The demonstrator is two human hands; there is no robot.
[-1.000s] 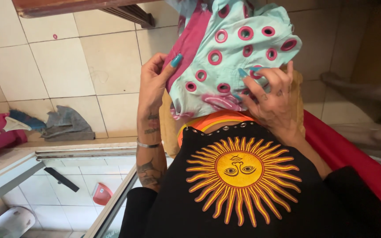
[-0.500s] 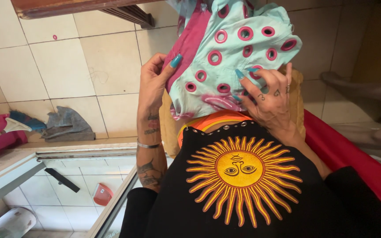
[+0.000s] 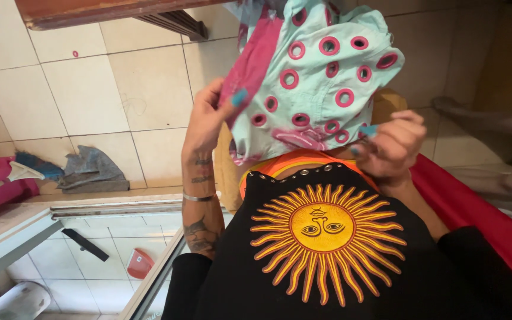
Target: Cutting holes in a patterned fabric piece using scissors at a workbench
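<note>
While the pale mint cotton garment patterned with pink-ringed eyelets and a pink panel (image 3: 321, 77) hangs bunched and crumpled in front of the person's chest, the left hand (image 3: 208, 118) pinches its left edge between thumb and fingers, and the right hand (image 3: 389, 145) is curled closed just below its lower right corner, seemingly nipping a bit of hem, though the grip itself is hard to see. By the look of it the handling is at an early stage: the cloth is lifted and held at both sides, but not yet spread flat or folded.

Below the hands comes a black top with an embroidered orange sun (image 3: 324, 228). Beyond the right hand runs a red cloth (image 3: 481, 207). Behind the left hand is a cream tiled wall (image 3: 90, 89), with a grey rag (image 3: 93, 169) and a pink-handled brush (image 3: 7, 178) on a ledge beneath.
</note>
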